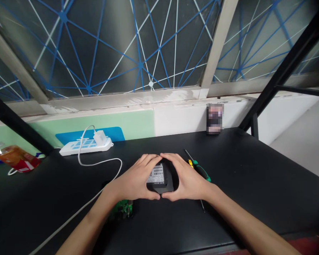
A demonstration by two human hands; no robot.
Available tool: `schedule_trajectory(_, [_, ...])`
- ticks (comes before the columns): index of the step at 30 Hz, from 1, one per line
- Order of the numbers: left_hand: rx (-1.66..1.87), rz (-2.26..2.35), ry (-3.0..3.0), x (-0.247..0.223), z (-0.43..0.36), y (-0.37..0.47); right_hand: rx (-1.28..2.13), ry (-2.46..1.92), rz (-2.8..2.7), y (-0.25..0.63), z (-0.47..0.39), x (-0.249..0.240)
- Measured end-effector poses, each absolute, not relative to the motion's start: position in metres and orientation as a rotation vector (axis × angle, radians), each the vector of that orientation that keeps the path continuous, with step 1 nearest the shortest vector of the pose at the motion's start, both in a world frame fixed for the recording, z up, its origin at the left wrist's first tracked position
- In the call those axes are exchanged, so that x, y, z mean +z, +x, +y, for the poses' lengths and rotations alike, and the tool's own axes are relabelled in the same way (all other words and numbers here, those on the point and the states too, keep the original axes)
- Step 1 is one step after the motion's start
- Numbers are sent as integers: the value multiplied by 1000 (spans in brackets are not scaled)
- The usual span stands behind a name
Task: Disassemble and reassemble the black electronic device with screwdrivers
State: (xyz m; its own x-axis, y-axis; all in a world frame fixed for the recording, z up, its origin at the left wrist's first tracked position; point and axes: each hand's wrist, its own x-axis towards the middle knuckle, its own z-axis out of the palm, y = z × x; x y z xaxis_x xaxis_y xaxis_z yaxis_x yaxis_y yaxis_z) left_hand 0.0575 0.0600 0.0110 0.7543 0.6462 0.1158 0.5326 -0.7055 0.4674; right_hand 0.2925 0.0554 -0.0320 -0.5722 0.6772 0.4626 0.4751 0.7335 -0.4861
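Note:
A black box-shaped device (158, 176) with a white printed label lies between my hands. A dark grey flat piece (169, 184) shows beside and below it. My left hand (134, 179) curves around the device's left side and hides part of it; whether it touches is unclear. On the other side my right hand (188, 179) arches with a gap to the device. Thumb and fingers of each hand are spread apart, and the fingertips of both hands nearly meet. A green circuit board (123, 209) sits partly hidden under my left wrist. Beside my right hand lies a green-and-black-handled screwdriver (202, 171).
A yellow-and-black handle (190, 163) lies by the screwdriver. A white power strip (86, 146) with a plugged-in charger stands at the back left, its white cable (93, 197) running forward. An orange drink bottle (18, 158) lies far left. A pixelated box (214, 119) leans against the wall.

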Motion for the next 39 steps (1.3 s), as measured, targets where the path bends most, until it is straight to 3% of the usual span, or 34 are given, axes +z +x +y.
schedule_trajectory(22, [686, 833, 2198, 8, 59, 47, 718, -968, -2243, 288, 57, -44])
schedule_trajectory(39, [720, 767, 2164, 6, 55, 53, 861, -853, -2268, 283, 58, -46])
